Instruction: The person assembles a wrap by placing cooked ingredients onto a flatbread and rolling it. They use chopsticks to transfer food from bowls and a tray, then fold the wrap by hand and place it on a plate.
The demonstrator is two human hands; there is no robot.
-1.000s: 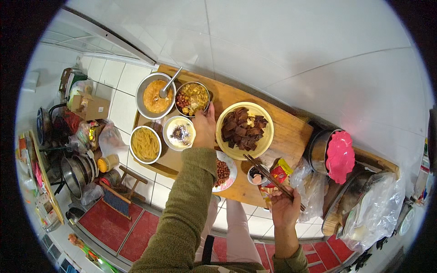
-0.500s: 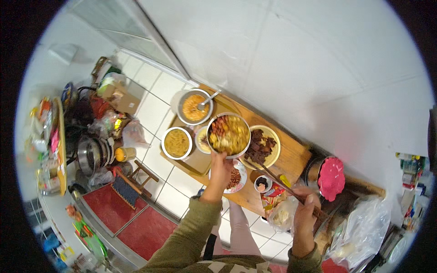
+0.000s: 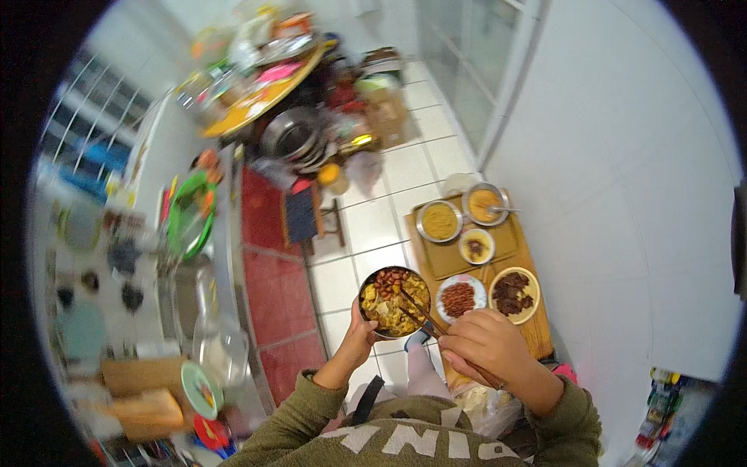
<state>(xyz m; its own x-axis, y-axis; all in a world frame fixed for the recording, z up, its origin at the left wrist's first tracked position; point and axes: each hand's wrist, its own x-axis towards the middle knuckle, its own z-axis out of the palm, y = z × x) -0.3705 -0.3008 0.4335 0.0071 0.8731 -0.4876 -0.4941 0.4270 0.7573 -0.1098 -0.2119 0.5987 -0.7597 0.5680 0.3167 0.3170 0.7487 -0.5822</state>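
My left hand (image 3: 356, 342) is closed round the side of a metal bowl (image 3: 394, 268), thumb near the rim. Yellowish cooked food (image 3: 397, 315) fills the bowl, with reddish-brown nuts (image 3: 391, 282) heaped at its far side. In my right hand (image 3: 492, 346) is a pair of dark chopsticks (image 3: 424, 314), their tips down in the food. The bowl is held up in front of my body, left of a wooden table (image 3: 537, 331). Closest to my right hand on that table is a white plate of reddish nuts (image 3: 459, 299).
On the table are a yellow bowl of dark pieces (image 3: 513, 296), a tray (image 3: 443, 267) with several dishes, and a spoon in one. A counter with a sink (image 3: 187, 300) runs along the left. A small wooden stool (image 3: 331, 226) and stacked pans (image 3: 296, 136) stand beyond.
My view has turned left. The bowl has come away from above the table toward me, and the chopsticks have moved from beside the yellow bowl into the held bowl's food.
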